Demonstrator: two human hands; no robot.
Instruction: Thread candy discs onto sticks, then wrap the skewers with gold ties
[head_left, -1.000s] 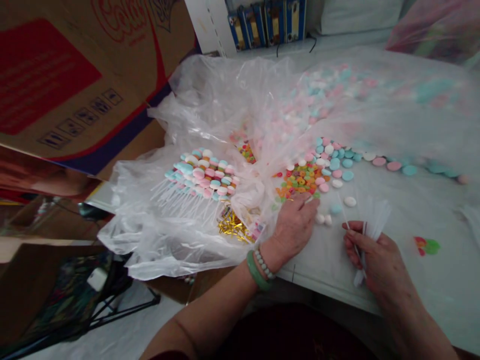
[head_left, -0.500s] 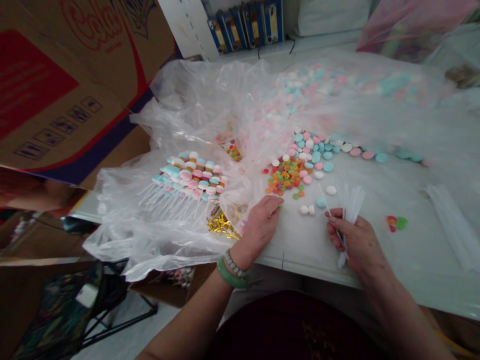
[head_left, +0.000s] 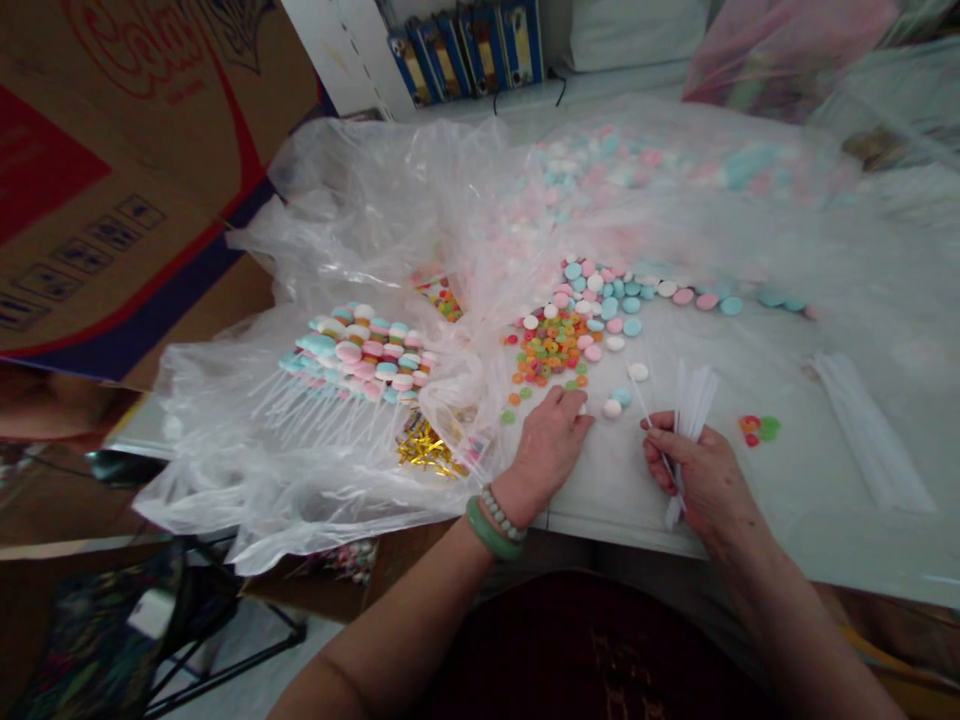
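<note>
On the table (head_left: 795, 525), filled sticks (head_left: 367, 355) lie at left on plastic sheeting (head_left: 307, 500), with tinsel (head_left: 427, 450) nearer the front edge. Ring candies (head_left: 551, 350) occupy the middle; disc candies (head_left: 630, 305) extend behind and rightward, some beneath plastic. At right lies a loose stick bundle (head_left: 874, 440); the carton (head_left: 150, 130) stands far left.

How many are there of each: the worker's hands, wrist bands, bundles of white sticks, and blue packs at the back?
Hands: 2 (left hand, right hand)
Wrist bands: 2 (beaded bracelet, green bangle)
White stick bundles: 2 (held bundle, loose bundle)
Blue packs: 4
Total: 10
</note>
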